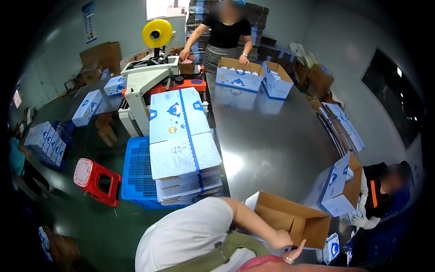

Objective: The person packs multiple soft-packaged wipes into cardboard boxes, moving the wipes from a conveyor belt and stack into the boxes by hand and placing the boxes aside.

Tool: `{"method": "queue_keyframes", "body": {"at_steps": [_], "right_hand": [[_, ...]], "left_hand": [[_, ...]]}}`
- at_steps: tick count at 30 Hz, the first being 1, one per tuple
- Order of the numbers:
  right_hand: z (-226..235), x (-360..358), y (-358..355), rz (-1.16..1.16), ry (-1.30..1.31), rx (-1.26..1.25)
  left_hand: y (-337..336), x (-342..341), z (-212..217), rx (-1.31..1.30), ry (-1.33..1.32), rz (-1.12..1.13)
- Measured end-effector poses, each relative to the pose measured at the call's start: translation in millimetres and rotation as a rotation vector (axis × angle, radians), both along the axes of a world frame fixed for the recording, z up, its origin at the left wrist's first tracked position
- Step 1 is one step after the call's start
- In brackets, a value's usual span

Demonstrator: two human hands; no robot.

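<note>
An open cardboard box, brown inside with a pale outside, lies in front of me at the table's near end. No goods show inside it. My left hand reaches across from a white sleeve, its fingers curled at the box's near edge. Close beside it my right hand, with a ring, lies by the same edge with a finger stretched out. Its other fingers are partly hidden. To my left rises a stack of flattened light-blue cartons with a blue whale print.
A steel table runs away from me. At its far end a person stands by filled boxes and a taping machine. At right a gloved person holds another box. A red stool and blue crate stand left.
</note>
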State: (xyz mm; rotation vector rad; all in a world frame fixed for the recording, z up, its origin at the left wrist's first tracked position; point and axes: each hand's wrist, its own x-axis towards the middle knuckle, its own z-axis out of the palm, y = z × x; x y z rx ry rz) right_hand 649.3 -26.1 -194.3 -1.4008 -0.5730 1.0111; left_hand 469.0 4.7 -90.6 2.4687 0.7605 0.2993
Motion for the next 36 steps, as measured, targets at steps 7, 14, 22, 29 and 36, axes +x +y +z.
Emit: {"method": "queue_keyframes", "body": {"at_steps": [7, 14, 22, 29, 36], "right_hand": [[36.3, -8.7, -20.5, 0.108, 0.585, -0.098], [-29.2, 4.0, 25.8, 0.272, 0.57, 0.056], [114.7, -26.6, 76.3, 0.053, -1.377, -0.404], [131.4, -41.5, 65.1, 0.649, -1.578, -0.229], [11.4, -47.3, 76.9, 0.489, -1.394, 0.115]], "left_hand": [[67.6, -113.8, 55.8, 0.537, 0.273, 0.669], [136.9, -154.7, 30.9, 0.047, 0.228, 0.758], [163.0, -168.5, -0.4, 0.155, 0.315, 0.71], [160.2, -148.1, 20.9, 0.201, 0.353, 0.726], [162.6, -136.2, 39.3, 0.173, 0.416, 0.725]]}}
